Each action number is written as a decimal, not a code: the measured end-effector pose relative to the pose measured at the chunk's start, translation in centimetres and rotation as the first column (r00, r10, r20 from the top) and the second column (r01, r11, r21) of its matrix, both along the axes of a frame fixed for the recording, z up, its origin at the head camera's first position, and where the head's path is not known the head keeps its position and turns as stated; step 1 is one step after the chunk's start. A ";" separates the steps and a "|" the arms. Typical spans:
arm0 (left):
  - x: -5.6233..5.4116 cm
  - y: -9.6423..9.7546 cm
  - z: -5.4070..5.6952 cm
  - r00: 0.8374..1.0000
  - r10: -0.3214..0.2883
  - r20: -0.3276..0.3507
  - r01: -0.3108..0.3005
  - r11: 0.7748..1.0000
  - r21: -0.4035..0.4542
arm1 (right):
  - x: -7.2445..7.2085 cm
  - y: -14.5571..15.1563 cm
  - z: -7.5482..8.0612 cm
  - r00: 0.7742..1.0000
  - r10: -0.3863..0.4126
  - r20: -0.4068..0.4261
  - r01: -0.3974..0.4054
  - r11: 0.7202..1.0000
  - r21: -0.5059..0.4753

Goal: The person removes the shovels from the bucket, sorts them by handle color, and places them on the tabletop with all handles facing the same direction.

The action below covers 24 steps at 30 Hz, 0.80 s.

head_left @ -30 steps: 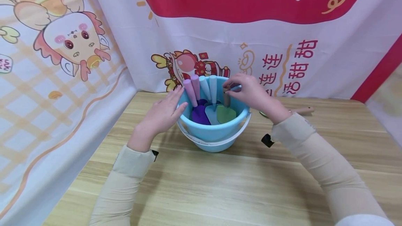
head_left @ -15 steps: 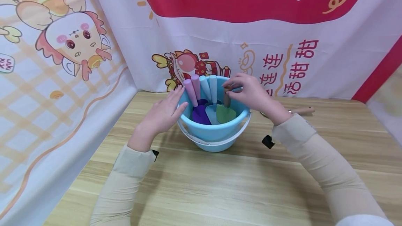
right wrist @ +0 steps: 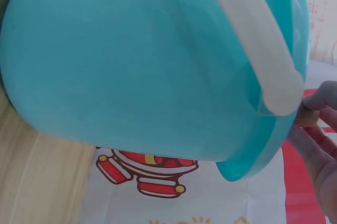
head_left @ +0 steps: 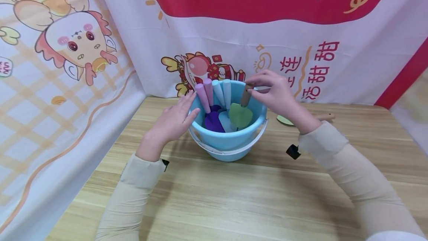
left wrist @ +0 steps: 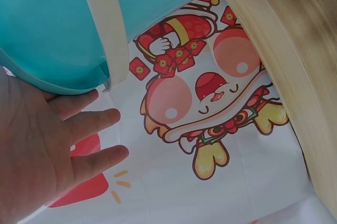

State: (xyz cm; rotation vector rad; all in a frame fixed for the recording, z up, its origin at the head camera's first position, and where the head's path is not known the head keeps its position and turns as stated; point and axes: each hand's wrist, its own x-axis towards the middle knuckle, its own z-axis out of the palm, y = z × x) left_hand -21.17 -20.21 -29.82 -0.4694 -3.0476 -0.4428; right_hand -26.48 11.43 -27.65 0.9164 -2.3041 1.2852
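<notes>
A light blue bucket [head_left: 230, 142] stands upright on the table, its white handle lowered at the front. Inside it are pink-handled trowels with purple blades [head_left: 214, 122], light-blue-handled ones [head_left: 226, 94] and a green trowel [head_left: 240, 115] with a brown wooden handle. My right hand [head_left: 272, 88] pinches the top of that brown handle above the rim's right side; the handle leans right. In the right wrist view, the handle end [right wrist: 308, 116] shows between fingers and thumb. My left hand [head_left: 172, 118], fingers extended, rests at the bucket's left rim.
Another green trowel [head_left: 285, 120] with a wooden handle lies on the wooden table [head_left: 227, 196], right of the bucket and partly behind my right wrist. A printed cloth [head_left: 267, 32] hangs close behind the bucket; another printed cloth [head_left: 80, 122] runs along the left.
My right hand has shifted right and slightly up, tilting the green trowel's handle to the right and raising its blade in the bucket. My left hand has stayed at the rim.
</notes>
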 end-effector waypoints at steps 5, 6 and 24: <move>0.0 0.0 0.1 1.000 0.003 0.006 -0.003 1.000 -0.004 | 0.5 0.3 0.3 0.999 -0.004 -0.047 -0.001 0.995 -0.097; 0.0 0.0 0.1 1.000 0.003 0.007 -0.003 1.000 -0.003 | 0.6 0.3 0.3 0.998 -0.011 -0.060 0.004 0.994 -0.112; 0.0 -0.1 0.1 1.000 0.000 0.005 0.000 1.000 -0.001 | 2.2 1.6 2.0 0.987 -0.056 -0.151 0.003 0.945 -0.328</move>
